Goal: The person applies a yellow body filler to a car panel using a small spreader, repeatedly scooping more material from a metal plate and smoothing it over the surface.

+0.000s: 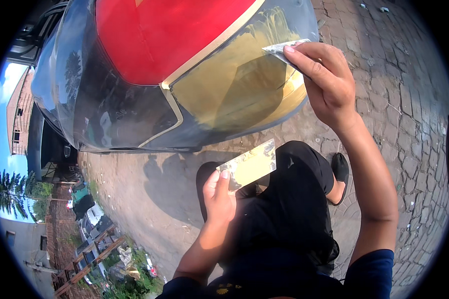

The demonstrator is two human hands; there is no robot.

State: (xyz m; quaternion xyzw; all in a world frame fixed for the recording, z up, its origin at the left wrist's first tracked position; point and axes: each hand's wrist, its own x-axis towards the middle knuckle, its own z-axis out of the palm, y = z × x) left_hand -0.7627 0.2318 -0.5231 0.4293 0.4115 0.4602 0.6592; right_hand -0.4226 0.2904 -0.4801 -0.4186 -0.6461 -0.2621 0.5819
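Observation:
A thin, flat metal spreader (279,50) is pinched in my right hand (329,79), its edge at the upper part of a car body panel. Yellow body filler (219,94) is smeared over that grey panel, with streaks toward its top. Lower down, over my lap, my left hand (219,197) grips a flat rectangular mixing board (224,167) by its corner. A layer of pale yellow filler (254,167) covers much of the board, with dark smudges round it. Whether the spreader's edge touches the panel, I cannot tell.
Tan masking tape (212,45) borders the red car section (164,35) and runs down the dark bumper (129,117). My knees, in black trousers (304,199), are bent below the panel. Paving stones (399,99) lie to the right; parked vehicles (92,224) and plants stand far left.

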